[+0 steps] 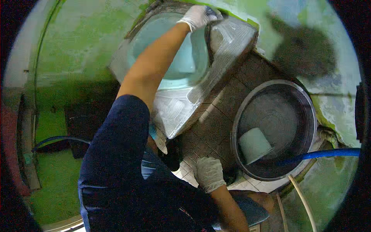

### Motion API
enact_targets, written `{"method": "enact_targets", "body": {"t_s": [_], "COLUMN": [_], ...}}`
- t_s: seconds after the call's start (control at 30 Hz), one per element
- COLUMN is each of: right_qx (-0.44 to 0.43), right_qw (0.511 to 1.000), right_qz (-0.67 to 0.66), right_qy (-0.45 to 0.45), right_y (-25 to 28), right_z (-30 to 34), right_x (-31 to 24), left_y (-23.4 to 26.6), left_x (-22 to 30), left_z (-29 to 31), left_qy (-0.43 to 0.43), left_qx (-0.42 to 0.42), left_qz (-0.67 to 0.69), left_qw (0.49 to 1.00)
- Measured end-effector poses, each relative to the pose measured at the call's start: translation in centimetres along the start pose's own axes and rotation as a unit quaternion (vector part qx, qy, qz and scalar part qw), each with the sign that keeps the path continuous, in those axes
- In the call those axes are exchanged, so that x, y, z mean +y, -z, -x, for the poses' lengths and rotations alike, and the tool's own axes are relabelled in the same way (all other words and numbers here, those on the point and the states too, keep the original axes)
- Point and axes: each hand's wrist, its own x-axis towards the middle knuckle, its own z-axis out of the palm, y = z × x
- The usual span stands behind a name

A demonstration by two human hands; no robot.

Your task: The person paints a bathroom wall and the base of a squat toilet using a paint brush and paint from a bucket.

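Note:
My left hand, in a thin white glove, reaches to the far rim of a pale teal squat toilet. Its fingers are closed round a small dark, bluish-grey thing, pressed to the ledge; its kind is unclear. White streaks of suds coat the tiled plinth around the bowl. Nearer to me, my right hand, also gloved, hangs low over the floor beside my knee. Its fingers look curled in, their tips hidden, and nothing shows in them.
At the right stands a wide dark tub of water with a pale dipper inside. A blue hose runs over its rim. Brown tiles cover the floor. Green, worn walls close in around the plinth.

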Motion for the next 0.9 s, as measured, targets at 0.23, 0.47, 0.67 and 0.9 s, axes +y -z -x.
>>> {"method": "enact_targets", "body": {"t_s": [0.23,0.47,0.67,0.9], "right_qx": [-0.004,-0.018,-0.003,-0.024], "right_qw": [1.0,1.0,1.0,1.0], "right_qz": [-0.008,0.001,0.0,-0.004], "right_qy": [0.0,-0.006,-0.004,-0.021], "right_y": [-0.4,-0.8,0.3,0.4], "right_z": [-0.2,0.3,0.3,0.3], "right_x": [0.7,0.5,0.5,0.5], "left_y": [0.5,1.6,-0.6,0.7], "left_x": [6.8,5.0,3.3,5.6], "left_z": [6.6,1.0,1.2,3.9], "left_qy": [-0.005,0.006,0.017,0.027], "left_qx": [-0.151,0.084,-0.054,-0.103], "left_qz": [-0.104,0.03,-0.1,-0.155], "left_qw": [0.983,0.996,0.993,0.982]}}
